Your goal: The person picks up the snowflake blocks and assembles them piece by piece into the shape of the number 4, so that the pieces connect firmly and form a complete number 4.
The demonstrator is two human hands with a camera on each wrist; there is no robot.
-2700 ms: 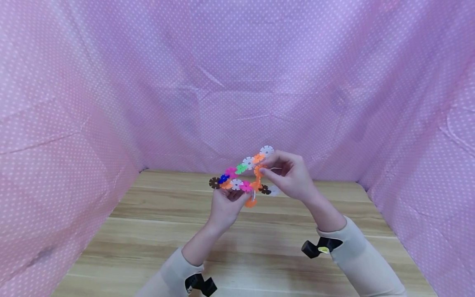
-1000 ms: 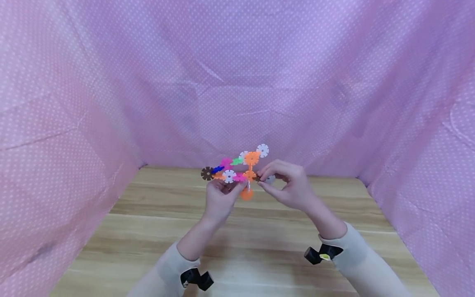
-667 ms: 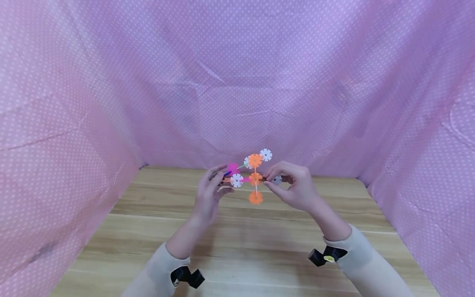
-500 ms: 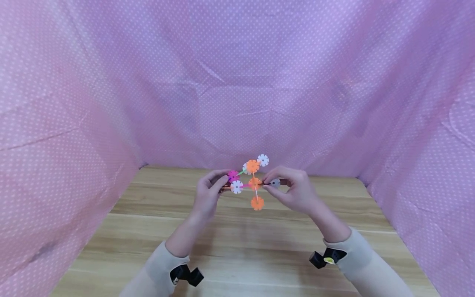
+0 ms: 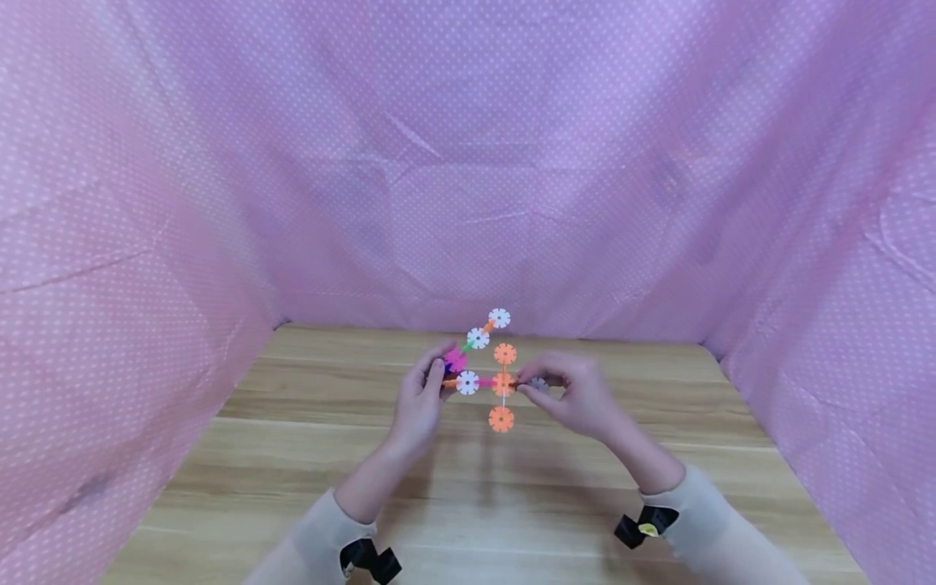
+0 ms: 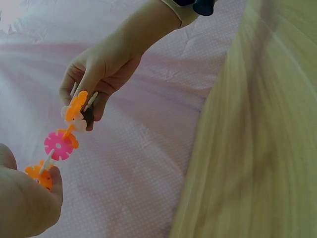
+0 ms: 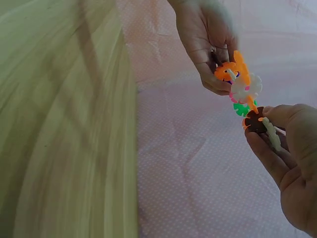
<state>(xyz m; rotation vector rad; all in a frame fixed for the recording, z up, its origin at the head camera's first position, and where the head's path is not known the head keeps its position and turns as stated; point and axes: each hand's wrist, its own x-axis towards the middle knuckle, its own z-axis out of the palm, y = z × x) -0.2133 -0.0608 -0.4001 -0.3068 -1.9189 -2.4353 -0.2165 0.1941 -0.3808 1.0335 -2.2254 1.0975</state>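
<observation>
A figure of linked snowflake discs, notched plastic pieces in several colours, is held up over the wooden table between both hands. My left hand [image 5: 418,402] grips its left end, near the pink disc [image 5: 455,361], and covers the pieces there. Thumb and fingertips of my right hand [image 5: 581,398] pinch the dark brown disc [image 7: 255,120] at the opposite end, with a white disc [image 5: 539,385] beside the fingers. Between the hands, an orange disc [image 5: 503,384] joins arms ending in a lower orange disc [image 5: 500,419] and an upper orange disc [image 5: 504,353]. A slanting branch ends in a white disc [image 5: 500,318].
The wooden table [image 5: 468,520] lies below, with shadows of the arms on it. Pink dotted cloth [image 5: 468,203] hangs behind and along both sides. Black wrist cameras [image 5: 369,559] are strapped over the light sleeves.
My right hand moved from an orange disc to the dark brown one. The left hand shifted its grip to the figure's left end. The figure has turned and come lower, toward the table.
</observation>
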